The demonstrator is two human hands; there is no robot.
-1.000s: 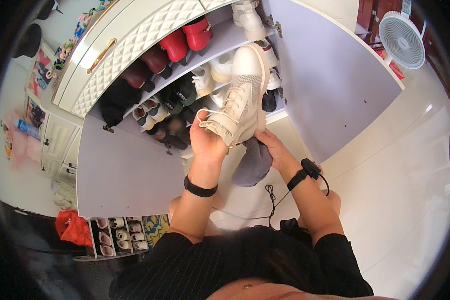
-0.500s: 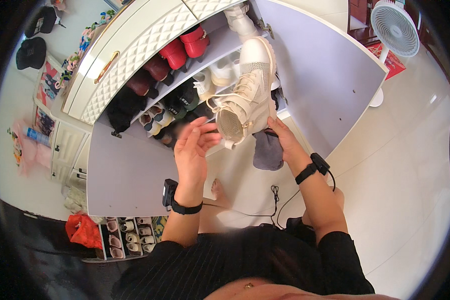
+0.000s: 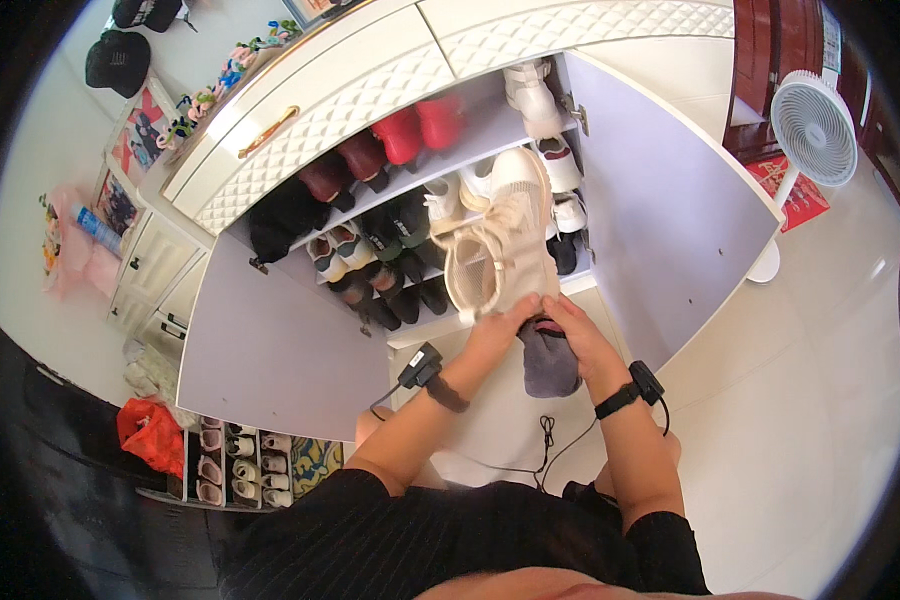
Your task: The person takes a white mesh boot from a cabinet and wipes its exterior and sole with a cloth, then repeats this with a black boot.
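Observation:
A cream lace-up ankle boot with mesh panels is held up before the open shoe cabinet, toe pointing away from me and its opening facing up and left. My left hand is closed on the boot's heel end. Close beside it, my right hand grips near the same end. Below the boot hangs a dark grey cloth, bunched like a mitt or sock, with a pinkish patch at its top; my right hand is closed on it. The fingers behind the boot and cloth are partly hidden.
The cabinet's left door and right door stand open around my arms. Shelves hold red shoes, white boots and several other pairs. A cable hangs between my wrists. A white fan stands at right, a small shoe rack at lower left.
My left hand, earlier apart with fingers spread, has come right and closed on the boot. Boot, cloth and right hand sit lower in the picture; the view has shifted.

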